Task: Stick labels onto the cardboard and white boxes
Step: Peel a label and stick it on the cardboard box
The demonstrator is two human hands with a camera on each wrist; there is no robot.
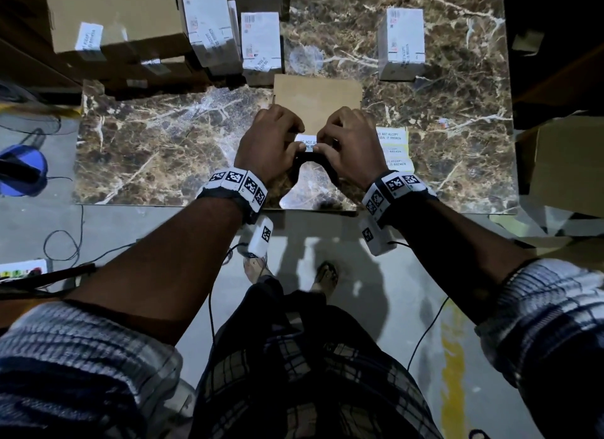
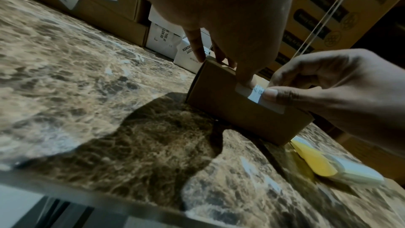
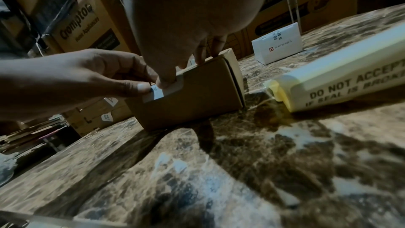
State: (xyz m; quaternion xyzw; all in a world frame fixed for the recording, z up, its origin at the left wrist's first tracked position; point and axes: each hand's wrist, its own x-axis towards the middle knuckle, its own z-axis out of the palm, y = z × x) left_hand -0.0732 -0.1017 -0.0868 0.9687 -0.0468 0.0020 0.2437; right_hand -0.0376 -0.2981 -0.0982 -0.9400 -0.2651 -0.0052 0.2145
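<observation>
A small cardboard box (image 1: pixel 317 98) lies on the marble table (image 1: pixel 163 151), in front of me. A white label (image 1: pixel 306 143) is folded over its near top edge. My left hand (image 1: pixel 277 141) grips the box on the left, fingers curled over the top and thumb pressing the label (image 2: pixel 255 94) onto the front face. My right hand (image 1: pixel 343 141) grips it the same way on the right, its thumb on the label (image 3: pixel 158 93). In the wrist views the box (image 2: pixel 225 108) (image 3: pixel 192 96) stands flat on the table. Both palms hide part of the label.
A sheet of spare labels (image 1: pixel 394 149) (image 3: pixel 342 79) lies just right of the box. Labelled white boxes (image 1: pixel 261 43) and cardboard boxes (image 1: pixel 114 16) crowd the back left. One white box (image 1: pixel 401 44) stands alone at the back right. A blue object (image 1: pixel 23 170) sits off the table's left.
</observation>
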